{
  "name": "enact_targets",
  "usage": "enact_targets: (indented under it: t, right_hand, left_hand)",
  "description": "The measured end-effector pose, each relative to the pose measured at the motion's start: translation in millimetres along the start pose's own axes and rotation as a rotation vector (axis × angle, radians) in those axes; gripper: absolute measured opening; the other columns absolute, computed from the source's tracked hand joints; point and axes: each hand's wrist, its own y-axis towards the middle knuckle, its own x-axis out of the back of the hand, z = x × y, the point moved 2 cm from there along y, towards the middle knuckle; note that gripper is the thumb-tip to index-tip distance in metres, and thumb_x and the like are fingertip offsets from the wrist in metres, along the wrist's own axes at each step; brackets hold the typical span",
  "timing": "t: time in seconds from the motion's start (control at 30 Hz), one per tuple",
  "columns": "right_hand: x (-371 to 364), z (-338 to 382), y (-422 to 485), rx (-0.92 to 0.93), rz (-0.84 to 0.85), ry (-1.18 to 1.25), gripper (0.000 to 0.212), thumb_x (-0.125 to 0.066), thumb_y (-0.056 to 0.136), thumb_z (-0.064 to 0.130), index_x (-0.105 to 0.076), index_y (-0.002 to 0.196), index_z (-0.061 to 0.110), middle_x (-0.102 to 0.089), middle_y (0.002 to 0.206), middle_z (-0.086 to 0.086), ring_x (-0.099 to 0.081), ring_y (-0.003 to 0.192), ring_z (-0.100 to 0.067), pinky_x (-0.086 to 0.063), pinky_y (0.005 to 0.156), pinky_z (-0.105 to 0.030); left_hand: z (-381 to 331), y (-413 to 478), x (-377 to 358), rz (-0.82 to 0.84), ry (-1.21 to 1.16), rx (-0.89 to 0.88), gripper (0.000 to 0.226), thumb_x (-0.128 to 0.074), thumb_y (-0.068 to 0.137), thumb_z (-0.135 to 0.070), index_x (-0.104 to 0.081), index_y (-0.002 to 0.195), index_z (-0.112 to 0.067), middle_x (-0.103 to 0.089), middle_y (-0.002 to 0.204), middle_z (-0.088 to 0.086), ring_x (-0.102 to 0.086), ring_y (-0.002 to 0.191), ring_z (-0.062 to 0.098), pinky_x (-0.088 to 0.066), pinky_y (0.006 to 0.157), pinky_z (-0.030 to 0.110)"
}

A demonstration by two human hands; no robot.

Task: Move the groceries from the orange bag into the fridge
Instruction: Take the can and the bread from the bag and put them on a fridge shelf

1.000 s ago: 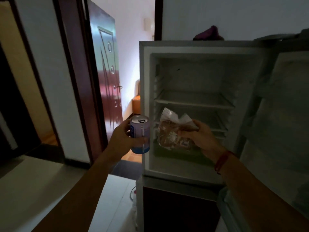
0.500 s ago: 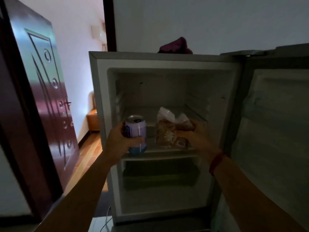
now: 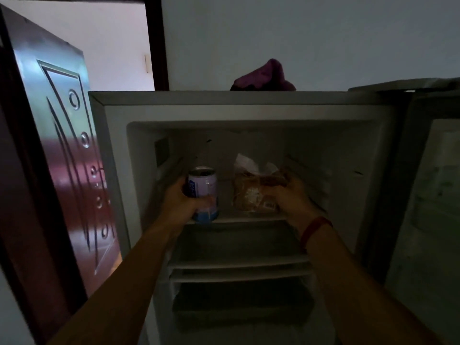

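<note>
The fridge stands open in front of me, its inside dim. My left hand grips a blue and white drink can, held upright at the front edge of the top shelf. My right hand holds a clear plastic bag of brown bread at the same shelf, to the right of the can. Whether the can and the bag rest on the shelf I cannot tell. The orange bag is out of view.
The fridge door is swung open on the right. Two lower shelves lie below my hands. A purple cloth sits on top of the fridge. A dark red room door stands open at the left.
Both hands have moved forward and up into the fridge, bringing the can and the bread bag from in front of it to the top shelf. The camera has come closer.
</note>
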Motion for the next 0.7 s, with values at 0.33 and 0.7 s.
enact_targets:
  t: [0.33,0.7]
  right_hand:
    - [4.1,-8.4,47.6,-0.057,-0.033,-0.152,0.047,-0.076,0.079,0.017,-0.061,0.124,0.019,-0.066,0.121,-0.007,-0.064,0.106,-0.024,-0.051,0.099,-0.045]
    - [-5.8,-5.5,99.2,-0.101,0.033,-0.494,0.047,-0.058,0.096,0.025,-0.05,0.137,0.003,-0.049,0.142,-0.016,-0.047,0.129,-0.033,-0.034,0.112,-0.037]
  left_hand:
    - [15.3,70.6,-20.5,-0.039,0.0,0.046,0.063,-0.083,0.064,-0.002,-0.06,0.121,-0.018,-0.065,0.117,0.003,-0.061,0.105,0.022,-0.053,0.082,0.036]
    - [31.7,120.4,-29.1,-0.02,0.018,0.043,0.06,-0.076,0.073,0.003,-0.056,0.127,-0.013,-0.058,0.113,0.0,-0.055,0.102,0.017,-0.043,0.082,0.03]
